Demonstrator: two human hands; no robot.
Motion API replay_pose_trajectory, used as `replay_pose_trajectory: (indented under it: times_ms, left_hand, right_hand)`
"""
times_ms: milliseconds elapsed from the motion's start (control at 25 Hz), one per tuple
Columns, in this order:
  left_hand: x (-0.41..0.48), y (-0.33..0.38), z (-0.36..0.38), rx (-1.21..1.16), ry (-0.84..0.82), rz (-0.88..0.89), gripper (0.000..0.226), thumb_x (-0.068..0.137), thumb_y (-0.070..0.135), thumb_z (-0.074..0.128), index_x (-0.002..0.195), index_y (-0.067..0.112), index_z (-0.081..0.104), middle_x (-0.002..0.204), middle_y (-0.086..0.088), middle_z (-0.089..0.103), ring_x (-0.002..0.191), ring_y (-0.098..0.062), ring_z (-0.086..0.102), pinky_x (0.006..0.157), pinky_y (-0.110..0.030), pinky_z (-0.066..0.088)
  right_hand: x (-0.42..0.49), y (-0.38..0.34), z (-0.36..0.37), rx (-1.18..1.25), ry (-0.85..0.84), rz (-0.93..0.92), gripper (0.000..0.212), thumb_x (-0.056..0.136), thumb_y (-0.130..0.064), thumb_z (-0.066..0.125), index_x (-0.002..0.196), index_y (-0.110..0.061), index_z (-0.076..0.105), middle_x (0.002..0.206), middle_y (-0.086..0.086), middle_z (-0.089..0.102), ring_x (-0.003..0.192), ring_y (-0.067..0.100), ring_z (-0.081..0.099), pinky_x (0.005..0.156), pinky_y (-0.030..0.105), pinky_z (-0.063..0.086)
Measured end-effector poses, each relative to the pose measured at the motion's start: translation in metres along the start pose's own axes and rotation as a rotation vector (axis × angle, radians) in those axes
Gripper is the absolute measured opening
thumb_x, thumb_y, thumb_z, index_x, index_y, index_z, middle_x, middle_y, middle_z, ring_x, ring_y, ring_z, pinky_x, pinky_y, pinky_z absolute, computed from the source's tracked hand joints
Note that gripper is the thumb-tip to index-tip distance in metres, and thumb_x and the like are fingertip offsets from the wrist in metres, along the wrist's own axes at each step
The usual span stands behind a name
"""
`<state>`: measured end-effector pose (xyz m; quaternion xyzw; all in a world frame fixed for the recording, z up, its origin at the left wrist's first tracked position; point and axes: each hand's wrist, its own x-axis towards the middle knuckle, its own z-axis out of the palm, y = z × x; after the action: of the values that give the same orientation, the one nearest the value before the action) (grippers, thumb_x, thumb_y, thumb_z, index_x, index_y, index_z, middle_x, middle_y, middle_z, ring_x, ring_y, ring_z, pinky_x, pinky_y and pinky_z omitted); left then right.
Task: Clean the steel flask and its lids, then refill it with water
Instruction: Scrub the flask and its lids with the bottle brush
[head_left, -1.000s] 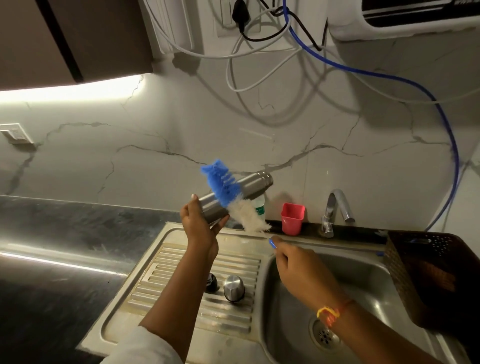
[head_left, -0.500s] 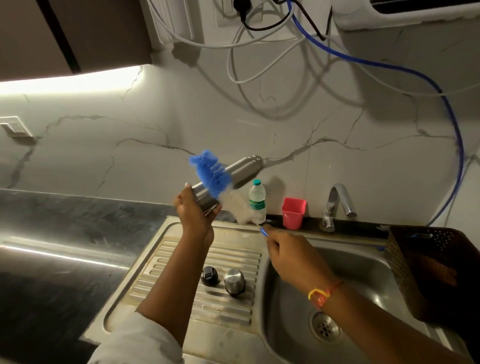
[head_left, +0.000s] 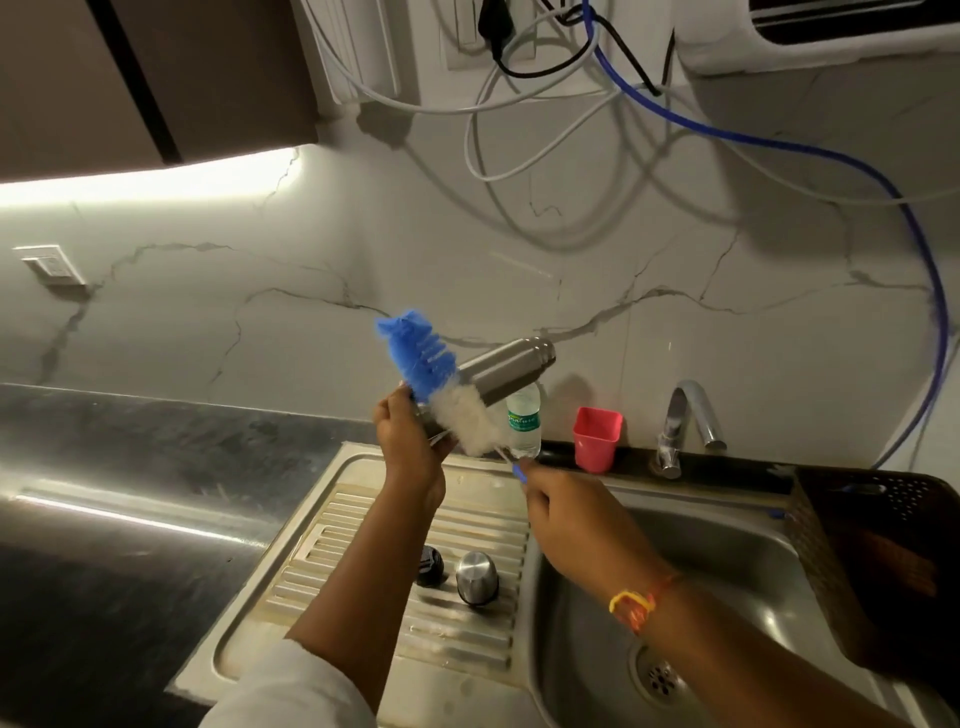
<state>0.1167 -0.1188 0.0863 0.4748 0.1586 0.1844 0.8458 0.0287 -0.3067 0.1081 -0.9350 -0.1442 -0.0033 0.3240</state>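
left hand: my view has the left hand (head_left: 410, 447) wrapped around the bottom end of the slim brushed-steel flask (head_left: 501, 371), proper grip, thumb side toward the camera.
flask: it's up in the air over the ribbed steel draining board (head_left: 332, 551), tilted, with the narrow neck end pointing up and right toward the marble wall.
right hand: the right hand (head_left: 566, 514) is pinching the thin handle of the long bottle brush with blue and white bristles (head_left: 415, 348); I can only see a bit of blue handle poking out above the fingers.
brush: it lies across the outside of the flask, blue bristles sticking up past it on the left, the fluffy white part against the body just beside the left hand.
lids: 2 of them sit side by side on the draining board, a small round black lid (head_left: 430, 566) and a domed steel cap (head_left: 477, 577), close to the steel sink basin (head_left: 727, 571).
back ledge: a small clear plastic water bottle (head_left: 523, 423), a red plastic cup (head_left: 597, 439) and a curved chrome tap (head_left: 685, 421).
far right: a dark perforated basket (head_left: 872, 561) sits at the basin's edge.
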Motion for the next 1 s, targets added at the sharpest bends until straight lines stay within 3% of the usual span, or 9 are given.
replay_pose_trajectory:
  times_ms: [120,280,400,520,640,760,880,1000]
  left_hand:
    - [0.013,0.003,-0.009,-0.146,-0.032,-0.035,0.053,0.096,0.05,0.048,0.133,0.012,0.051,0.107,-0.014,0.061,0.093,-0.03,0.063,0.069,-0.039,0.059]
    - [-0.004,-0.005,0.003,-0.216,-0.093,-0.14,0.044,0.096,0.048,0.05,0.122,0.014,0.058,0.096,-0.011,0.063,0.09,-0.025,0.063,0.084,-0.042,0.055]
    - [-0.002,0.007,0.001,-0.358,-0.108,-0.211,0.042,0.097,0.051,0.05,0.117,0.017,0.063,0.09,-0.008,0.065,0.085,-0.022,0.064,0.088,-0.041,0.054]
    - [0.002,0.019,0.001,-0.509,-0.113,-0.266,0.051,0.096,0.052,0.051,0.125,0.013,0.065,0.097,-0.012,0.067,0.09,-0.025,0.063,0.103,-0.041,0.047]
    - [-0.009,0.016,0.008,-0.546,-0.06,-0.355,0.052,0.095,0.051,0.055,0.127,0.01,0.064,0.102,-0.012,0.072,0.095,-0.026,0.069,0.095,-0.042,0.055]
    - [-0.009,0.013,0.003,-0.59,0.037,-0.436,0.059,0.092,0.052,0.065,0.13,0.008,0.06,0.11,-0.017,0.072,0.1,-0.028,0.071,0.09,-0.04,0.058]
    - [-0.006,0.008,-0.012,-0.558,0.045,-0.437,0.074,0.08,0.054,0.079,0.133,0.008,0.056,0.111,-0.019,0.066,0.093,-0.028,0.067,0.088,-0.033,0.056]
    - [-0.012,0.004,-0.02,-0.578,-0.044,-0.403,0.079,0.075,0.047,0.086,0.135,0.007,0.054,0.121,-0.02,0.061,0.103,-0.028,0.064,0.091,-0.033,0.057]
  right_hand:
    - [-0.027,-0.004,0.004,0.005,-0.148,0.018,0.032,0.105,-0.032,0.038,0.133,-0.03,0.054,0.084,-0.002,0.067,0.071,0.011,0.063,0.057,0.024,0.047]
    - [0.0,-0.01,0.007,0.016,-0.008,0.009,0.035,0.105,-0.032,0.04,0.138,-0.031,0.051,0.085,-0.001,0.065,0.075,0.014,0.062,0.056,0.02,0.038]
    - [-0.013,-0.002,0.01,-0.008,-0.048,0.001,0.033,0.106,-0.034,0.038,0.137,-0.035,0.05,0.072,-0.008,0.058,0.065,0.006,0.06,0.049,0.015,0.034]
    - [-0.032,-0.006,0.004,-0.029,-0.088,0.035,0.042,0.106,-0.035,0.036,0.148,-0.038,0.037,0.067,-0.008,0.056,0.056,0.004,0.053,0.044,0.017,0.032]
    - [-0.006,-0.009,0.002,-0.037,0.04,-0.016,0.041,0.105,-0.036,0.037,0.146,-0.036,0.041,0.081,-0.003,0.065,0.068,0.011,0.059,0.051,0.024,0.043]
    - [-0.008,-0.008,0.003,0.079,0.115,-0.059,0.04,0.104,-0.038,0.039,0.144,-0.039,0.043,0.071,0.0,0.062,0.062,0.015,0.059,0.057,0.039,0.052]
    - [-0.024,0.004,0.0,0.241,0.166,-0.009,0.04,0.105,-0.034,0.041,0.144,-0.041,0.044,0.056,-0.003,0.051,0.047,0.006,0.048,0.044,0.021,0.037]
    - [-0.031,0.007,0.004,0.339,0.145,0.069,0.039,0.105,-0.03,0.042,0.143,-0.035,0.047,0.057,-0.004,0.053,0.046,0.001,0.049,0.042,0.02,0.036]
